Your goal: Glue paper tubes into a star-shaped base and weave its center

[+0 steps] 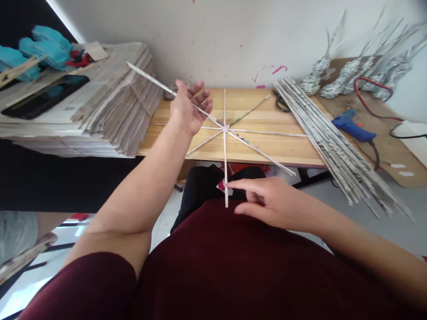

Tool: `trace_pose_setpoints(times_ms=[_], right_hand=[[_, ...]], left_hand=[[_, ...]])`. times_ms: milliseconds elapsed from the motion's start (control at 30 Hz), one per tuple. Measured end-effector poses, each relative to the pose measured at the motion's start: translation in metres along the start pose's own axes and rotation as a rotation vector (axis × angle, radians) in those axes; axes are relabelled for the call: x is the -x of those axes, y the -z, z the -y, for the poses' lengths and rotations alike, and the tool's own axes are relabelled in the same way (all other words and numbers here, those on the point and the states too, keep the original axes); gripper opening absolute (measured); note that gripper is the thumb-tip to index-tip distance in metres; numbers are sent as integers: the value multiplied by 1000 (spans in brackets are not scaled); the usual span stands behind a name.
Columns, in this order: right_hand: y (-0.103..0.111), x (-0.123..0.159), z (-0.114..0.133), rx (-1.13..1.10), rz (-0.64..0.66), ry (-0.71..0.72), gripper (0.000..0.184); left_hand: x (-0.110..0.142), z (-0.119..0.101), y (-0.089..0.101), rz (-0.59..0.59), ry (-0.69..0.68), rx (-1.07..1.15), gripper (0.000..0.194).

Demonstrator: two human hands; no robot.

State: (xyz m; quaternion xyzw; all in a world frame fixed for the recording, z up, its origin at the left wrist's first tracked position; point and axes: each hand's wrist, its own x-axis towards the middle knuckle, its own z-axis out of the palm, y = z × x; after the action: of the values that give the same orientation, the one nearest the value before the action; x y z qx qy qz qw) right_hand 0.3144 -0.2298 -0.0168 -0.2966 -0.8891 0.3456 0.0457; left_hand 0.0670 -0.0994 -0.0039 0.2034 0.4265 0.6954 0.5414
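Observation:
Thin rolled-newspaper sticks cross in a star on the wooden table, meeting at a pale centre. My left hand is over the upper left of the star, its fingers loosely curled and apart. One long paper stick crosses that hand by the thumb and reaches up over the newspaper pile; whether it is gripped I cannot tell. The stick pointing toward me overhangs the table edge. Beside it, my right hand has its index fingertip touching the stick, with the thumb held apart below.
A tall newspaper pile on the left carries a phone and blue material. On the right lie a bundle of paper sticks and a blue glue gun. Newspaper-wrapped forms stand against the wall.

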Motion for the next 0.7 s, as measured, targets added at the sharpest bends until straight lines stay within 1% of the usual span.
trace_pose_setpoints(times_ms=[67,100,133,167,200,267,300,333,367,433,533,600,667,700], right_hand=[[-8,-19,9,139,34,27,76],[-11,-30,13,228,29,24,86],[-14,-40,17,320,25,11,91],[-16,-50,20,407,42,-12,89],[-18,-58,22,482,78,-38,82],[-21,-70,24,575,186,-71,55],[-22,-73,23,591,231,-75,41],[-24,-74,21,589,257,-73,32],[-24,-72,18,574,264,-65,26],[-24,-62,10,510,241,-29,26],[-15,-29,-5,307,150,0,35],[-6,2,-17,129,96,-62,38],[-1,35,-32,-1,67,-184,40],[-1,51,-41,-37,45,-266,41]], left_hand=[[0,10,2,-5,23,-32,61],[0,15,3,-11,39,-50,61],[0,21,4,-20,57,-66,62],[0,26,5,-30,79,-81,62],[1,31,7,-37,106,-93,63],[1,39,11,-44,169,-116,63],[1,42,13,-44,199,-127,63],[0,45,15,-45,225,-138,62],[0,47,16,-45,242,-149,62],[-3,50,19,-44,254,-163,62],[-7,52,19,-51,248,-164,64],[-8,52,18,-68,240,-165,65],[-9,52,16,-82,231,-169,65],[-9,53,14,-87,228,-167,64]])
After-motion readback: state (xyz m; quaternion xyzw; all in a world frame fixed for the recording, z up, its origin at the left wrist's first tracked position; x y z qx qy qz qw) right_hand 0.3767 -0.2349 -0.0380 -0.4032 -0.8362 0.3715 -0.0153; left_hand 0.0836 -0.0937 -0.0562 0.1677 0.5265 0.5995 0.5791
